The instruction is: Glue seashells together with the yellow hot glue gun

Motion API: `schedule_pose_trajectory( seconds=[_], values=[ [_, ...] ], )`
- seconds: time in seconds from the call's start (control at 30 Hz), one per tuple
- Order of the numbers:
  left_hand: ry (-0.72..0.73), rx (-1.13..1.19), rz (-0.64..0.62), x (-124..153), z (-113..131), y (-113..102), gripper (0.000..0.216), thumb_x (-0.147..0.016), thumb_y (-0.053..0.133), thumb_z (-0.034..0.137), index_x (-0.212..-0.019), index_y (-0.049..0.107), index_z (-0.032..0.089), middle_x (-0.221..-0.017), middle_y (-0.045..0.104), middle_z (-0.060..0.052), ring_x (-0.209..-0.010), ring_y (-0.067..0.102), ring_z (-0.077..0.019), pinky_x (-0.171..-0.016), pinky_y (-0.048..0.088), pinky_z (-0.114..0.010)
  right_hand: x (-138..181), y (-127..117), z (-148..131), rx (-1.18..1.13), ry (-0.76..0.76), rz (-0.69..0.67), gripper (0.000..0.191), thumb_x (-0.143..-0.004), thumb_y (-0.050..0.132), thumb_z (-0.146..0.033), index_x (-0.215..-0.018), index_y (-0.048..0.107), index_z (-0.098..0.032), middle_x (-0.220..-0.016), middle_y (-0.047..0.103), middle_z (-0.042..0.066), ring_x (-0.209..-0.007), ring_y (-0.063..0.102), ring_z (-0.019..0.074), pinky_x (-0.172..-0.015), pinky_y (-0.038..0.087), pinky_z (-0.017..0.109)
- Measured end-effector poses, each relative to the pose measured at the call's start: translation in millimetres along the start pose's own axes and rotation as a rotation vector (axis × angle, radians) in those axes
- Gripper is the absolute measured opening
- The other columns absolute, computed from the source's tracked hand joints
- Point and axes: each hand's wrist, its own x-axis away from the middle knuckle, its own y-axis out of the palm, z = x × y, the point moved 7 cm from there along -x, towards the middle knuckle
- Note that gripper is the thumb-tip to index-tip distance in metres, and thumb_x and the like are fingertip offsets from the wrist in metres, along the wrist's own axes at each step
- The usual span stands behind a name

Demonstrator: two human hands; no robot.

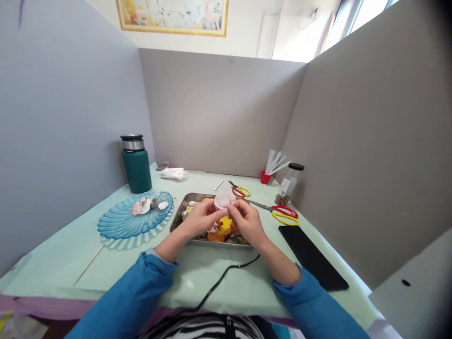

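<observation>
Between the fingertips of my left hand (203, 218) and my right hand (247, 220) is a thin, round, pale pink disc (225, 200). Both hands pinch its lower edge, and I cannot make out its exact kind. Directly below them lies a metal tray (178, 217) holding a mix of small pieces. Among these are a yellow star-like piece (225, 225) and a flat orange piece (215, 236). My forearms and hands hide parts of the tray.
To the left, a blue scalloped plate (118, 223) bears several shells (143, 205), with a green bottle (137, 165) behind. Two pairs of scissors (285, 214), a jar (288, 183), a red cup of white strips (265, 177) and a black slab (312, 256) are right. A black cord (226, 271) crosses the front.
</observation>
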Motion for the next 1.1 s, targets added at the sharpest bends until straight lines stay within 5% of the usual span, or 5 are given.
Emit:
schedule_pose_trajectory(
  seconds=[0.43, 1.1],
  values=[
    [0.071, -0.193, 0.027, 6, 13, -3, 0.048, -0.084, 0.05, 0.048, -0.051, 0.056, 0.013, -0.038, 0.049, 0.001, -0.033, 0.038, -0.0052, -0.038, 0.028, -0.018, 3, 2, -8, 0.057, -0.06, -0.023, 0.026, -0.087, 0.051, -0.039, -0.071, 0.049, -0.019, -0.056, 0.048, -0.004, -0.049, 0.043, 0.0093, -0.046, 0.036, 0.02],
    [0.036, -0.077, -0.04, 5, 7, -3, 0.046, -0.082, 0.052, 0.051, -0.056, 0.057, 0.012, -0.043, 0.053, 0.001, -0.031, 0.039, -0.0041, -0.033, 0.026, -0.016, 2, 10, -1, -0.168, 0.063, -0.101, 0.031, -0.085, 0.052, -0.046, -0.069, 0.05, -0.019, -0.055, 0.049, -0.005, -0.042, 0.042, 0.0072, -0.04, 0.034, 0.02]
  ],
)
